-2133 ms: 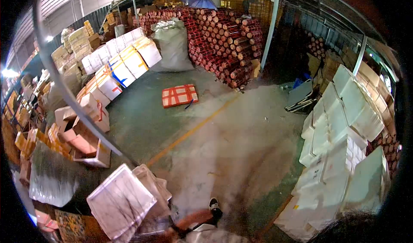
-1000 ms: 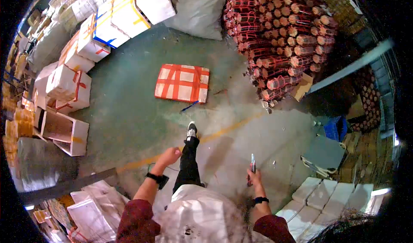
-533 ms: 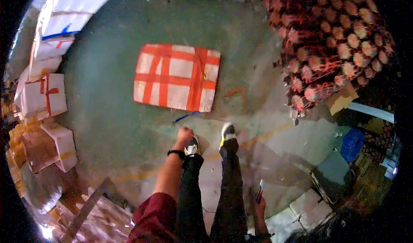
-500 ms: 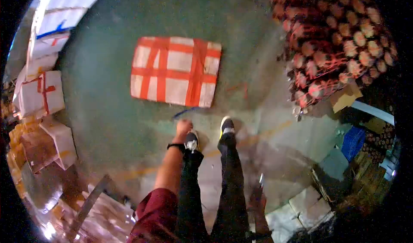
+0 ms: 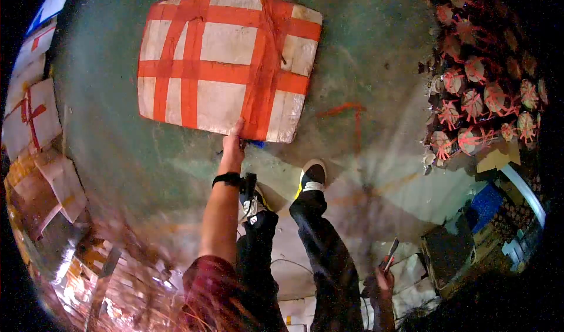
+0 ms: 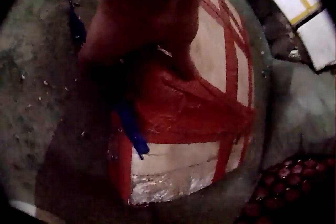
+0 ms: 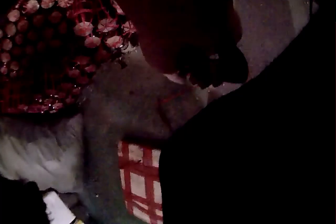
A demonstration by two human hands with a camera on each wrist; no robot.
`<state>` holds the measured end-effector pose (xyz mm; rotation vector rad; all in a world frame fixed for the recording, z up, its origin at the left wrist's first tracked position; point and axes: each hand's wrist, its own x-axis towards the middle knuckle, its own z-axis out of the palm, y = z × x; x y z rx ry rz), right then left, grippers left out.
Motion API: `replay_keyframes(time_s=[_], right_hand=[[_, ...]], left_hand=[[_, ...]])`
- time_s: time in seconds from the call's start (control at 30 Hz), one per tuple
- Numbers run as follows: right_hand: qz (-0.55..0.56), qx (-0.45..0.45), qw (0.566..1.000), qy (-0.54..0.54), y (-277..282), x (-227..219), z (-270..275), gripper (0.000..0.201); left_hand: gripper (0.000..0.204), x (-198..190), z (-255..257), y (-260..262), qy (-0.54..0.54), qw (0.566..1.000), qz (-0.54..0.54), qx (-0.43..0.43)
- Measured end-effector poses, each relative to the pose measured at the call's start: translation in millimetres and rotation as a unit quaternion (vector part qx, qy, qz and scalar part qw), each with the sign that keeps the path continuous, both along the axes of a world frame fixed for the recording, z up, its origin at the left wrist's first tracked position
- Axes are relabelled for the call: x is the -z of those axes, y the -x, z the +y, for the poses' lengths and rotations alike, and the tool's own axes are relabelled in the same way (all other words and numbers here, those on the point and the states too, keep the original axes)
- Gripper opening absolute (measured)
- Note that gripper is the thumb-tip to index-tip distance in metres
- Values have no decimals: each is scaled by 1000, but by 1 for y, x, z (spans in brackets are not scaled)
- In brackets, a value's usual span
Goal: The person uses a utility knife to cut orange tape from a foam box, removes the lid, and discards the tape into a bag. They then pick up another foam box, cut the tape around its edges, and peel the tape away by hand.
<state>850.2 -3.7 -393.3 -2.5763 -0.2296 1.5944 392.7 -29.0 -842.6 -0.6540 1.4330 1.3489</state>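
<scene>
A white foam box (image 5: 226, 44), bound with crossing strips of red tape, lies ahead of my feet. My left hand (image 5: 233, 147) grips its near edge, thumb on top; the other fingers are hidden at the edge. Beside that hand a blue strip (image 6: 131, 129) hangs over the box's side in the left wrist view. On the other side, low in the head view, my right hand (image 5: 385, 282) holds a slim grey-and-red hand tool (image 5: 390, 254), pointing up and away from the box; its exact kind I cannot tell. The right wrist view is mostly dark.
Stacked bundles in red netting (image 5: 482, 97) rise at the right, with a cardboard piece (image 5: 499, 157) and a blue item (image 5: 486, 206) near them. White foam boxes (image 5: 32, 115) line the left. A red strip (image 5: 341, 108) lies on the floor.
The view has tipped down and come nearer the taped box. My left hand has reached forward and taken hold of its near edge. The right hand still carries the slim tool.
</scene>
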Motion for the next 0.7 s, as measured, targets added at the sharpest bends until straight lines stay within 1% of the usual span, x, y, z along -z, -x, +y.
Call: replay_keyframes(time_s=[0.03, 0.07, 0.1, 0.13, 0.17, 0.2, 0.23, 0.27, 0.3, 0.33, 0.37, 0.4, 0.43, 0.47, 0.53, 0.57, 0.6, 0.67, 0.7], right_hand=[[-23, 10, 999, -24, 6, 3, -1, 16], [15, 48, 995, -81, -3, 3, -5, 18], [-7, -17, 997, -81, 9, -11, 3, 19], [-27, -81, 993, -83, 29, -26, 12, 20], [-14, -58, 998, -27, 48, -48, 21, 21], [-27, -143, 989, 14, 73, -69, 34, 20], [4, -186, 982, -32, 84, -84, 34, 19], [33, -226, 970, -82, 89, -104, 25, 17], [24, -220, 973, -67, 98, -120, 30, 15], [75, -222, 970, -68, 87, -126, 23, 16], [83, -221, 967, -100, 116, -165, 40, 17], [91, -221, 962, -131, 158, -205, 61, 19], [124, -211, 955, -168, 177, -233, 75, 21], [157, -203, 946, -200, 192, -264, 85, 23], [186, -110, 950, -224, 254, -313, 99, 27], [222, -82, 944, -231, 264, -309, 99, 28], [259, -53, 935, -237, 264, -325, 101, 29], [245, -24, 925, -289, 266, -389, 106, 18], [247, -27, 900, -358, 253, -392, 108, 14]], left_hand=[[52, -22, 6, -1, -34, 999, -15, -34], [44, -43, 9, -2, -56, 996, -33, -63], [37, -72, 17, -2, -78, 991, -52, -92], [40, -104, 18, 2, -76, 994, -50, -67], [44, -141, 20, 8, -78, 995, -48, -42], [48, -179, 22, 18, -81, 996, -40, -17], [45, -216, 29, 19, -112, 993, -4, -26], [39, -260, 24, 29, -130, 976, 113, 133], [36, -321, 45, 32, -63, 993, 72, 75], [34, -387, 66, 32, -1, 999, 29, 18], [34, -432, 71, 29, -5, 996, 78, 35], [34, -476, 71, 26, -8, 991, 127, 49], [35, -513, 74, 23, -28, 998, 30, -47], [37, -554, 70, 15, -93, 993, -13, -67], [36, -601, 51, 15, -143, 980, -117, -68], [35, -622, 42, 11, -175, 981, -75, -29], [34, -658, 41, 8, -205, 978, -30, 6], [36, -750, 39, -2, -264, 952, -139, -68], [38, -778, 40, -13, -278, 950, -123, -77]])
